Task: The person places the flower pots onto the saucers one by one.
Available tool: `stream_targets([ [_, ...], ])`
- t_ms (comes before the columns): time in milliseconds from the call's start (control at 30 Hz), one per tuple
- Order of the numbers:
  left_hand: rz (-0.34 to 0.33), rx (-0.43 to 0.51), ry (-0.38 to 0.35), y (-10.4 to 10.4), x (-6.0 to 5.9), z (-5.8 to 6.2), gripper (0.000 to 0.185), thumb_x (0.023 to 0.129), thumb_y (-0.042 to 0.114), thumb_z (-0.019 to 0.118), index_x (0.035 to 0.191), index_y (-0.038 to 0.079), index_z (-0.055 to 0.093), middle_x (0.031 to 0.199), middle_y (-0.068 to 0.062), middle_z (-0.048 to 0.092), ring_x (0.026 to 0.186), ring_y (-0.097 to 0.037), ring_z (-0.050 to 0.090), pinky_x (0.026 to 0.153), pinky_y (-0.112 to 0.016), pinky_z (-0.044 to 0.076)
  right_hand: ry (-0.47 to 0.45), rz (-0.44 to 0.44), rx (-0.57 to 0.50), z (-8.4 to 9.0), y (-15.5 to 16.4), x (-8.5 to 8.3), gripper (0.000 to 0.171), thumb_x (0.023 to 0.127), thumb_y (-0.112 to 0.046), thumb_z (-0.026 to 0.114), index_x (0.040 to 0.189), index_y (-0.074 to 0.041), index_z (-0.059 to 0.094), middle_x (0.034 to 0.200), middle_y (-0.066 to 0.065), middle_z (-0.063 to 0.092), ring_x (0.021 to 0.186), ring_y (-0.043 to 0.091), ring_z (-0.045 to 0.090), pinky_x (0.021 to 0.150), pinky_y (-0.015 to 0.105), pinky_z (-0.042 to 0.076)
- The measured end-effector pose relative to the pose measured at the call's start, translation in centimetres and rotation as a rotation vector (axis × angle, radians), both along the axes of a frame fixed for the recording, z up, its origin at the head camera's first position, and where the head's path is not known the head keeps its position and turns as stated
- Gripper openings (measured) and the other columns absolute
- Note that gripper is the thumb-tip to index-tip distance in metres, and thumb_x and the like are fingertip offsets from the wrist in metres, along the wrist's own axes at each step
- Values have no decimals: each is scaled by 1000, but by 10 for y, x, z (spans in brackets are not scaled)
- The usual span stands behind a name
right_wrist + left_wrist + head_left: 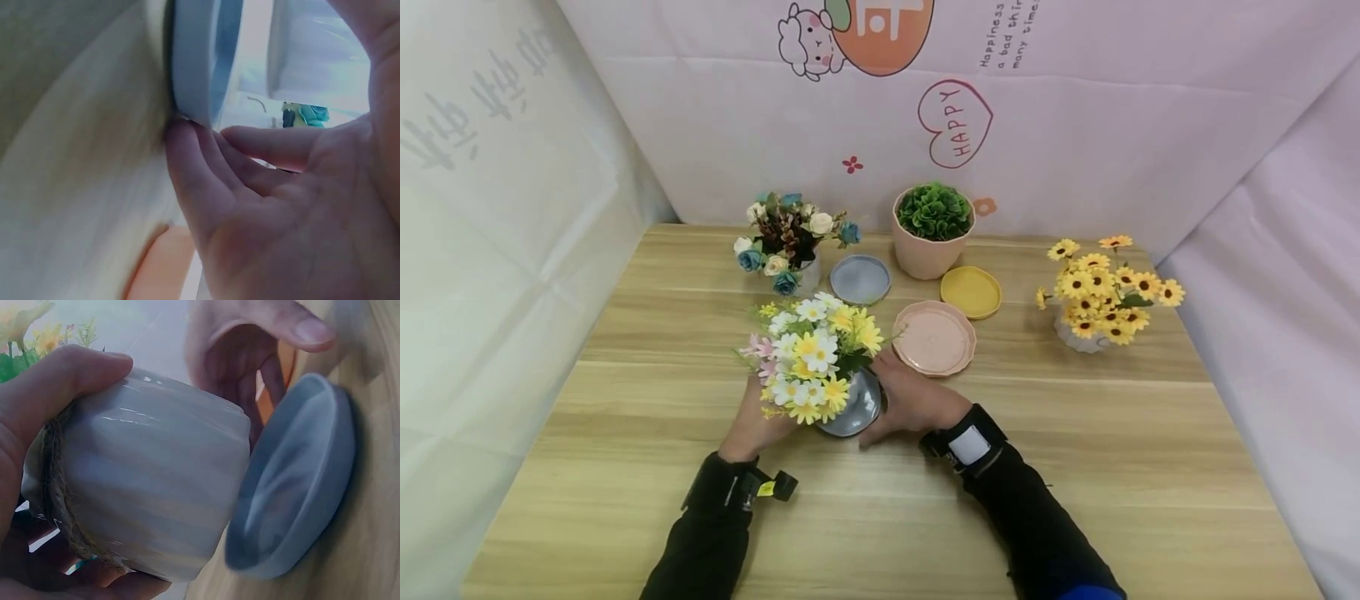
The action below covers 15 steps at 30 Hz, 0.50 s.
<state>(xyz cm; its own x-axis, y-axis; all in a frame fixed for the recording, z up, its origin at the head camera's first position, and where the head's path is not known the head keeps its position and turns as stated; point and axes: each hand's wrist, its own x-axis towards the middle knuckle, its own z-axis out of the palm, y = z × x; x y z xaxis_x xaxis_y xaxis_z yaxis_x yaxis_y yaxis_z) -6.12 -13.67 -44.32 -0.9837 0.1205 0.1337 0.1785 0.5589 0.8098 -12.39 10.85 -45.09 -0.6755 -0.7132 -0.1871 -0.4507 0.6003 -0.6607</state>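
White glazed ceramic: a pot (156, 475) girdled with twine (60, 481) is gripped by the left hand (758, 427), thumb at its upper part and fingers curled round the other side. The pot carries a bouquet (812, 358) of white, yellow and pink blooms and hangs just above a grey-blue saucer (290, 481), with a gap between the two visible in the right wrist view. The right hand (917, 398) lies beside this saucer, its fingers extended and slightly bent, fingertips at the saucer's edge, thumb spread apart; it grasps nothing. The saucer stands on a wood-grain table (925, 517). Just beyond the right hand lies a pink saucer (934, 340), with a yellow saucer (972, 292) behind it to the right and a blue saucer (861, 279) behind it to the left. Farther back stand blue and cream roses (786, 237) at left and a pink planter (925, 254) with green foliage (935, 212) near the centre; well apart at right are yellow flowers (1101, 287) in a pale container (1078, 336). Behind the table hangs a printed cloth (730, 125) bearing a heart (957, 123) lettered HAPPY
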Motion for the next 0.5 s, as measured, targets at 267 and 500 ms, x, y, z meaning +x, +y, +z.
stream_targets([
  [267,-68,50,44,10,-2,-13,70,75,-8,77,142,-4,57,138,-20,67,131,-39,63,117,-57,48,-91,27,-74,-1,5,-3,117,69,-41,101,163,-17,36,167,0,43,156,14,36,132,36,30],
  [500,-101,33,36,15,-2,-17,74,77,-5,79,146,-2,54,142,-18,64,136,-38,60,121,-58,44,-90,0,-105,0,6,-1,131,69,-38,101,169,-22,18,175,0,27,162,16,24,135,38,22],
])
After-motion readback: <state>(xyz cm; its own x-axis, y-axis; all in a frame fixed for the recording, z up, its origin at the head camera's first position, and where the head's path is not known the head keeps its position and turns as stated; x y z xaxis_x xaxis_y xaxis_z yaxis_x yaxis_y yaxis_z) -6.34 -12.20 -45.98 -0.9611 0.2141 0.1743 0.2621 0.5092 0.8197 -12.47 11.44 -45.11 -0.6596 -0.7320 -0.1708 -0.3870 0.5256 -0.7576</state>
